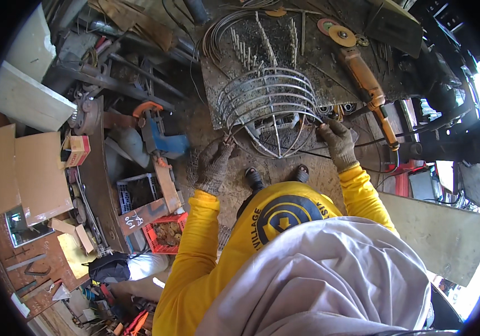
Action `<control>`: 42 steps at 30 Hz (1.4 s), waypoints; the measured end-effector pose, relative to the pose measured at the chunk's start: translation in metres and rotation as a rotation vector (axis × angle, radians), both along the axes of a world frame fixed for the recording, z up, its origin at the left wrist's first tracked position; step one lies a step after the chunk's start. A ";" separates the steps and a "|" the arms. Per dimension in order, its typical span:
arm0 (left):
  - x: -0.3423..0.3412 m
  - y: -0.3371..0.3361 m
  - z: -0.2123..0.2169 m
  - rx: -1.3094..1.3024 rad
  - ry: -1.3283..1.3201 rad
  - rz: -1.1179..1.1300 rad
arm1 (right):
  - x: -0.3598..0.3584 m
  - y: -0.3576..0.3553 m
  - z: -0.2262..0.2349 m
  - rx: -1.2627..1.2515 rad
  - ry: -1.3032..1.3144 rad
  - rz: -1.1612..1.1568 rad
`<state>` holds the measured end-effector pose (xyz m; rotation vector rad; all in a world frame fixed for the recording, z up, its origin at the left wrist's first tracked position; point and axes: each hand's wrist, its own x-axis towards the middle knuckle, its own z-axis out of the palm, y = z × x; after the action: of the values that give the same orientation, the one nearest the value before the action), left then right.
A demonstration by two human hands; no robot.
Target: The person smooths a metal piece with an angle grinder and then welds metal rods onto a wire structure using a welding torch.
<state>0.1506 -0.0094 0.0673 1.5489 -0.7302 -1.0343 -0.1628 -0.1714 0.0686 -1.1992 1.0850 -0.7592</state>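
Note:
A curved cage of bent metal rods (268, 98) stands at the near edge of the dark worktable (329, 78), with several bowed bars joined by a rod down its middle and a pointed end toward me. My left hand (213, 162), in a worn knitted glove, closes on the cage's near left corner. On the opposite corner, my gloved right hand (339, 144) pinches the rod ends between thumb and fingers. Farther back on the table lie rows of short metal pieces (266, 42).
An orange angle grinder (363, 75) lies on the table's right, its cord trailing toward me, near a tan disc (342, 36). Bent wire (212, 47) lies at the back left. Left of me are a blue vise (161, 137) and a red crate (164, 234).

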 end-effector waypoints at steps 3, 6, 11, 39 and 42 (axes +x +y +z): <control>-0.004 -0.003 0.006 -0.002 0.024 -0.007 | 0.000 -0.001 -0.007 0.011 -0.038 -0.012; 0.001 -0.005 0.011 0.017 -0.247 -0.056 | 0.001 -0.002 -0.004 0.011 -0.043 -0.008; -0.010 -0.001 0.010 -0.064 -0.036 0.074 | 0.000 0.000 -0.007 -0.001 -0.043 -0.021; -0.006 -0.005 0.017 0.083 -0.249 0.033 | 0.000 0.002 -0.009 -0.033 -0.060 0.041; -0.006 -0.004 0.012 0.064 -0.312 0.055 | 0.002 0.003 -0.004 -0.032 -0.051 0.030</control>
<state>0.1445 -0.0138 0.0788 1.7991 -0.8683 -0.7903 -0.1610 -0.1688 0.0643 -1.2141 1.0149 -0.7823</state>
